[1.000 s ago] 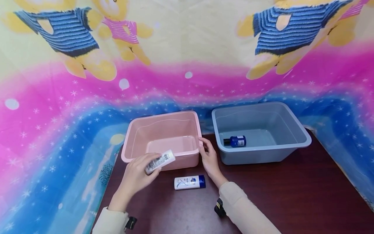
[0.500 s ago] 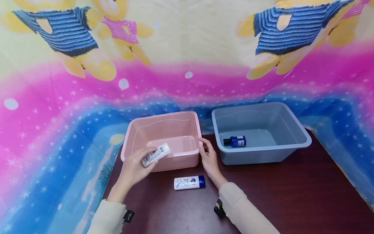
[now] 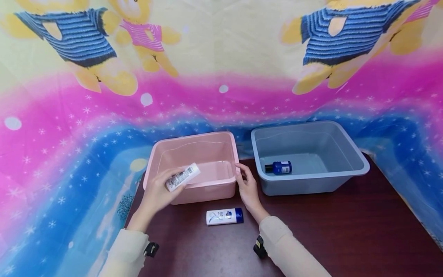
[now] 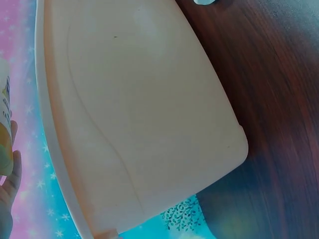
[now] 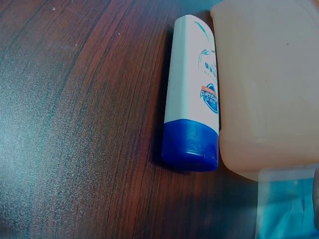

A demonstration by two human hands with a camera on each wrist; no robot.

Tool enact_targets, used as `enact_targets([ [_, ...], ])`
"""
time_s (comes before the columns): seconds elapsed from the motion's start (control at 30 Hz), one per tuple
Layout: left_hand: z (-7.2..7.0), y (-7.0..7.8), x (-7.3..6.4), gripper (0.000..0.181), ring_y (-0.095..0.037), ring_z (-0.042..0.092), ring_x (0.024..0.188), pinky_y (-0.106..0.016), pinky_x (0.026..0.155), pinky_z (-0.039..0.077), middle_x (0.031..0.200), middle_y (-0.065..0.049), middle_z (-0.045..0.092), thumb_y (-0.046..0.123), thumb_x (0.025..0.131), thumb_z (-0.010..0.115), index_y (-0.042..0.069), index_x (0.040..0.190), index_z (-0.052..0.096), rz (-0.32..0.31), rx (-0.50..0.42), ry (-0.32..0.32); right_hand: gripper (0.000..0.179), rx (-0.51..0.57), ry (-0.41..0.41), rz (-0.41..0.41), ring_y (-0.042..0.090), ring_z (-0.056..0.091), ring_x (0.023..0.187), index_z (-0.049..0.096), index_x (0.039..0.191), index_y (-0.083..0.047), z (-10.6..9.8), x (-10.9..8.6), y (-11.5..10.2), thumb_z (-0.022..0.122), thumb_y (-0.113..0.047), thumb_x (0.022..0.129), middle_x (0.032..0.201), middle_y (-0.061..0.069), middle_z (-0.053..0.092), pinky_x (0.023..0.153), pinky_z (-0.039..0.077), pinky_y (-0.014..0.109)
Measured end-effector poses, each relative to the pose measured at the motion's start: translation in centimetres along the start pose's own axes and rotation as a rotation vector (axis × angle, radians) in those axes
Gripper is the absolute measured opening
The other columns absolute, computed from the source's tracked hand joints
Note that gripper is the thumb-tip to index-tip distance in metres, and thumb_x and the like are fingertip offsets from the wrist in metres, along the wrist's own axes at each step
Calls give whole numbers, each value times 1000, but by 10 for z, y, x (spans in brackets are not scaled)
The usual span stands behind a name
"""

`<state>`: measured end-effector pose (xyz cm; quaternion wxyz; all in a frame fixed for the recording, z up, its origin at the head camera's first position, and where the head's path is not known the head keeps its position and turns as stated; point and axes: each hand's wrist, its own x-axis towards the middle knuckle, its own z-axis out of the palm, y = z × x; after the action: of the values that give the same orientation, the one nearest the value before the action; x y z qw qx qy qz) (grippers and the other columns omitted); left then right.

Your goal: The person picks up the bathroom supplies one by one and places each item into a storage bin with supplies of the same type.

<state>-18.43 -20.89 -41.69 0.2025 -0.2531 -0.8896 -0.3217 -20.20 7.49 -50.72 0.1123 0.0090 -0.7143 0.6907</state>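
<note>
My left hand (image 3: 157, 194) grips a small white bottle (image 3: 182, 177) with a barcode and printed text towards me, tilted over the front rim of the pink basin (image 3: 211, 191). At the left edge of the left wrist view, part of this bottle (image 4: 5, 119) shows a yellow-orange section near the fingers. My right hand (image 3: 248, 189) touches the basin's right rim near its front corner, with fingers slightly bent. A white bottle with a blue cap (image 3: 224, 216) lies on the table in front of the basin; its Safeguard label shows in the right wrist view.
A blue-grey basin (image 3: 297, 186) stands to the right, with a dark blue bottle (image 3: 282, 167) lying inside near its front wall. Both basins stand on a dark wooden table (image 3: 328, 231). A cartoon-bear cloth (image 3: 214, 50) hangs behind and around the sides.
My left hand has moved up and slightly left with the white bottle, from in front of the pink basin to over its front rim. The right hand has stayed at the rim.
</note>
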Motion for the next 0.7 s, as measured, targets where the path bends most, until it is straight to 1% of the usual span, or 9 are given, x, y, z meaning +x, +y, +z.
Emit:
enact_targets([
  [0.13, 0, -1, 3, 50, -26, 63, 105, -34, 84, 50, 118, -9, 68, 9, 75, 85, 9, 122, 70, -15, -26, -18, 33, -14, 9, -1, 23, 52, 122, 56, 137, -15, 0, 0, 4, 52, -20, 104, 138, 4, 57, 96, 46, 41],
  [0.2, 1, -2, 5, 49, -25, 62, 105, -31, 85, 48, 118, -8, 68, 9, 75, 85, 10, 122, 70, -27, -32, -31, 32, -10, 8, 2, 21, 52, 121, 57, 136, -18, 0, 0, 4, 53, -21, 104, 137, 1, 57, 97, 45, 43],
  [0.23, 1, -2, 6, 49, -24, 62, 106, -28, 85, 48, 118, -7, 68, 10, 75, 85, 11, 122, 70, -32, -38, -37, 33, -9, 4, 5, 22, 52, 121, 57, 136, -16, -1, -2, -2, 53, -20, 104, 137, 3, 57, 98, 45, 43],
  [0.3, 2, -2, 8, 50, -23, 62, 107, -27, 86, 48, 119, -6, 68, 11, 76, 86, 12, 123, 70, -41, -42, -50, 33, -7, -4, 8, 24, 52, 120, 56, 137, -12, -2, -5, -13, 52, -16, 104, 137, 6, 57, 97, 45, 44],
  [0.43, 3, -3, 13, 49, -23, 62, 107, -33, 87, 49, 120, -6, 67, 11, 76, 86, 12, 123, 70, -55, -51, -77, 34, 10, -17, 8, 31, 52, 122, 54, 137, -4, -2, -4, -17, 51, -11, 104, 138, 15, 55, 97, 45, 47],
  [0.53, 3, -5, 16, 49, -24, 61, 107, -42, 87, 51, 120, -7, 67, 12, 77, 86, 12, 123, 70, -71, -44, -101, 34, 19, -10, 8, 30, 51, 123, 55, 138, -10, 0, 1, 0, 52, -15, 104, 139, 11, 55, 97, 44, 48],
  [0.7, 4, -7, 20, 49, -25, 61, 106, -43, 85, 52, 120, -8, 67, 12, 77, 85, 12, 124, 69, -78, -39, -122, 34, -8, 7, -11, 25, 51, 122, 56, 137, -15, 0, 2, 6, 52, -20, 104, 138, 6, 57, 97, 46, 44],
])
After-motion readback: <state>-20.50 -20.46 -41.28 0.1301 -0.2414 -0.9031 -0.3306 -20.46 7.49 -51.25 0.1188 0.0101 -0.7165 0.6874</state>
